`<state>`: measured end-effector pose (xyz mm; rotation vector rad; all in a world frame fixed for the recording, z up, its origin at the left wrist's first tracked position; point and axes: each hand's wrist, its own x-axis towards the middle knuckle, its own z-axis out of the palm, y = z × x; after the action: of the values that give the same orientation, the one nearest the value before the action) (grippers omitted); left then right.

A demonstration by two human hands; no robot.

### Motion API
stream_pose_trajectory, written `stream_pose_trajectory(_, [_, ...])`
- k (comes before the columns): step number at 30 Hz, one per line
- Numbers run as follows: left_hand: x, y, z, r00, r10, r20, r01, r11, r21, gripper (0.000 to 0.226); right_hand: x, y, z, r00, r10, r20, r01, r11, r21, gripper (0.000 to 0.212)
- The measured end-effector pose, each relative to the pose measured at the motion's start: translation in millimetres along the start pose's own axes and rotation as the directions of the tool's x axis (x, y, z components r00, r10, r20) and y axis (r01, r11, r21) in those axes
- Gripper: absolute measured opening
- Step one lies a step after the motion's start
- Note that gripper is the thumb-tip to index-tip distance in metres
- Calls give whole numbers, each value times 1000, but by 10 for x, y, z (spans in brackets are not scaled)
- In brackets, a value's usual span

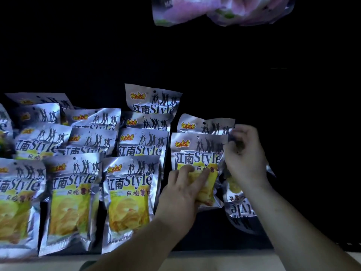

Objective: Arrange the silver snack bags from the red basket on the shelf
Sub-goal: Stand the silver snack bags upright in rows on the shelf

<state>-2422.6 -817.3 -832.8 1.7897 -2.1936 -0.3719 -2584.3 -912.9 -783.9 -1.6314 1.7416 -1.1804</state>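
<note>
Forearms rise from below; left hand (182,194) curls its fingers over the lower face of the upright silver bag (197,153), while right hand (246,156), fingers curled, clutches an upside-down bag (238,209).

Print on the silver snack bags (130,202), all 1 design.
Each front: "江南Style" in dark letters across the middle, red "风格薯片" below it, red-and-yellow 3-character mark top left, ending "大哥", first character unclear. Same mark and "江南Style" clear on the far bag (154,100) and the right front bag (197,151). Upside-down bag (239,210), near right: inverted "Style" and "薯片". Pink bags (222,10), far top: print too blurred to read.
</note>
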Motion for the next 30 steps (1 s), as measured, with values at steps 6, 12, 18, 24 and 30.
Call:
stream_pose_trajectory(6, [52, -72, 69, 999, -42, -21, 42, 999, -27, 89, 670, 159, 10, 871, 204, 448, 39, 879, -476, 106])
stream_pose_trajectory(12, [41, -118, 114, 997, -66, -48, 61, 994, -88, 87, 813, 131, -42, 712, 415, 566, 49, 776, -629, 119])
stream_pose_trajectory(18, [73, -111, 132, 995, -91, -48, 85, 990, -114, 87, 575, 352, -168, 714, 507, 483, -127, 772, -623, 128])
stream_pose_trajectory(24, [175, -38, 122, 994, -112, -7, 109, 983, -147, 83, 88, 255, -346, 784, 450, 427, -27, 712, -701, 131])
stream_pose_trajectory(30, [374, -46, 97, 996, -85, 6, 85, 988, -127, 82, -266, 241, -477, 816, 455, 356, 31, 581, -813, 135])
